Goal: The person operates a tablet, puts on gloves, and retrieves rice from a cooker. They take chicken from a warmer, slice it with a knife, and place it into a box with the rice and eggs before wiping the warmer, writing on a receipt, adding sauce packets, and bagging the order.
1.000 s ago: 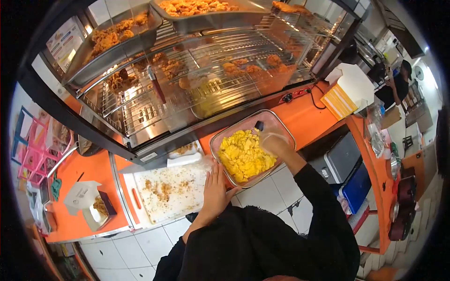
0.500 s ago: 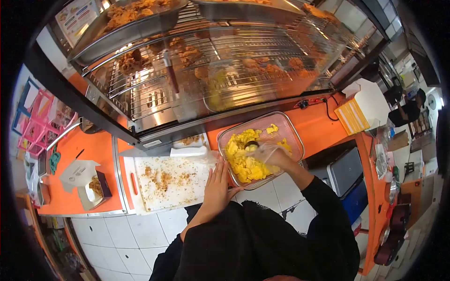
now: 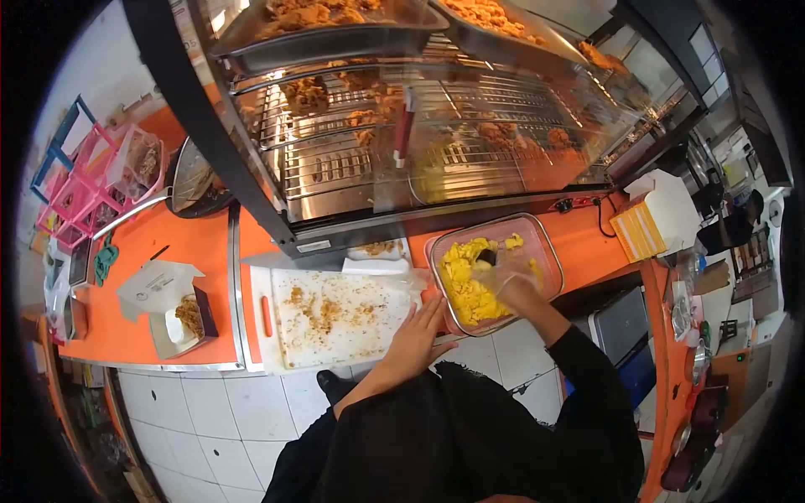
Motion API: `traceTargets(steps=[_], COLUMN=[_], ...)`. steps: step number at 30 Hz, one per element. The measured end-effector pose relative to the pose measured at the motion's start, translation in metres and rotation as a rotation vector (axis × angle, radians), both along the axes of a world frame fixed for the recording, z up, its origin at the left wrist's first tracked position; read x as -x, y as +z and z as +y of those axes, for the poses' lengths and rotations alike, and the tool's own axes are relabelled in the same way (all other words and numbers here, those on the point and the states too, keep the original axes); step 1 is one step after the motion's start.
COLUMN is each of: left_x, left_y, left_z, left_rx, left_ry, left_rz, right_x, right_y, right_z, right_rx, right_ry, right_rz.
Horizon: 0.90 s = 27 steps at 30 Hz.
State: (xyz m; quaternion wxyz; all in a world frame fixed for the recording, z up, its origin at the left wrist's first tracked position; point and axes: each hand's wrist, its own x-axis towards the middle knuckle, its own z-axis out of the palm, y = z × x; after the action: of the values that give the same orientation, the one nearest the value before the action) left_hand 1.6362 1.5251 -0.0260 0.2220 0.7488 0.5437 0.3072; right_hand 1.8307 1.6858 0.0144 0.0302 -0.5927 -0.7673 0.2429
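Scrambled egg (image 3: pixel 471 293), yellow and lumpy, lies in a pink-lined wire-rimmed basket (image 3: pixel 549 251) at the counter's edge. My right hand (image 3: pixel 513 287), in a clear plastic glove, is over the egg, its fingers closed around a utensil with a dark, rounded head (image 3: pixel 486 256). Bare, my left hand (image 3: pixel 417 338) rests with fingers spread beside the basket's left side, near the right edge of a white cutting board (image 3: pixel 335 348). Brown crumbs (image 3: pixel 323 310) are scattered over the board. A white object (image 3: pixel 376 267) lies along its back edge.
A glass display cabinet (image 3: pixel 369 218) with fried food stands behind the basket. An open box (image 3: pixel 163 314) holds food at the left. Further back are a pan (image 3: pixel 197 178) and pink baskets (image 3: pixel 92 189). Yellow-and-white boxes (image 3: pixel 639 232) stand right. A person (image 3: pixel 738 220) is far right.
The view has shifted, so the cabinet, board and basket appear further right. My right hand remains over the egg with the utensil, and my left hand stays beside the basket.
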Motion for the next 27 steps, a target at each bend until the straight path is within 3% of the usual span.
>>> traceTargets(steps=[2,3,4,6,8,10,13,15,17,18,23,25,26,27], left_x=[0.017,0.026,0.037,0.066,0.103,0.145,0.207,0.243,0.273,0.286,0.329,0.332,0.334,0.336], left_y=[0.009,0.014,0.016,0.019,0.028,0.035,0.03,0.019,0.017,0.01,-0.001,0.007,0.01,0.013], left_z=[-0.006,-0.011,-0.017,-0.036,-0.063,-0.096,-0.163,-0.2,-0.236,-0.25,-0.279,-0.273,-0.266,-0.261], left_rx=[0.011,0.034,0.029,0.017,-0.029,-0.074,-0.035,-0.089,-0.101,-0.16,-0.223,-0.231,-0.235,-0.26], left_ry=[-0.044,-0.081,-0.069,-0.07,0.033,0.172,0.551,0.755,0.939,1.0,1.088,1.101,1.105,1.094], left_rz=[-0.061,-0.124,-0.131,-0.309,-0.362,-0.39,-0.454,-0.471,-0.344,-0.314,-0.468,-0.509,-0.507,-0.408], right_x=[0.009,-0.005,-0.008,-0.003,-0.053,-0.023,0.019,0.008,-0.011,-0.007,0.028,0.02,0.017,0.013], right_y=[-0.017,-0.045,-0.037,-0.019,-0.062,-0.033,-0.021,-0.016,-0.08,-0.084,-0.041,-0.025,-0.016,-0.006], right_z=[-0.004,0.004,0.006,0.01,0.037,0.018,0.018,0.008,0.022,0.018,-0.004,-0.005,-0.007,-0.012], right_rx=[-0.259,-0.348,-0.351,0.14,0.015,0.366,0.365,-0.097,-0.397,-0.412,-0.317,-0.164,-0.165,-0.123], right_ry=[0.04,0.078,0.091,-0.106,0.197,-0.339,-0.267,-0.048,0.027,-0.021,-0.085,-0.239,-0.235,-0.275], right_rz=[-0.188,-0.064,-0.068,0.053,0.193,0.878,0.714,0.023,-0.431,-0.466,-0.465,0.113,0.116,0.3])
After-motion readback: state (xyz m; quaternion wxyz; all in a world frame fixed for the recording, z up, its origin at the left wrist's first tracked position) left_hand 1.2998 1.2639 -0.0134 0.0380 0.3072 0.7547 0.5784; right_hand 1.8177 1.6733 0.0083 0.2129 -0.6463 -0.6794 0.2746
